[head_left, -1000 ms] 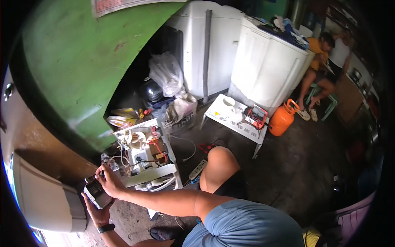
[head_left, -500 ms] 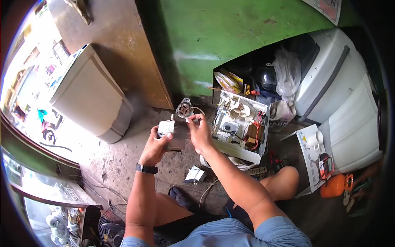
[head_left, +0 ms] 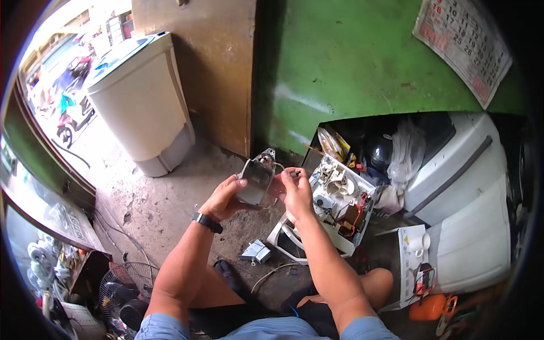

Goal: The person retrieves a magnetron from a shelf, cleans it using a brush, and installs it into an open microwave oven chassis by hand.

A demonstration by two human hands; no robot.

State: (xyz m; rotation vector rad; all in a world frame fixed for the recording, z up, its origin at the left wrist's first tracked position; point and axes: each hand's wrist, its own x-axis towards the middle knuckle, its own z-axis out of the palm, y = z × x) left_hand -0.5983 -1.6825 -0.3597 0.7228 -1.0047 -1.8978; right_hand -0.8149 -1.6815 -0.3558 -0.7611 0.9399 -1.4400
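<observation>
We curl our left fingers (head_left: 233, 185) around a boxy metal part (head_left: 256, 180) and pinch a small dark piece (head_left: 296, 174) between our right fingers (head_left: 288, 180), left of an opened appliance (head_left: 354, 212).

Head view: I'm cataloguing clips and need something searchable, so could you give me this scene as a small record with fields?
Left hand: grips a boxy part
Right hand: beside the part, pinching a small dark item, identity unclear
Left wrist: dark band
Floor: opened appliance, wiring exposed; small metal box
Low white table: white mug on it
Wall: green, with calendar
</observation>
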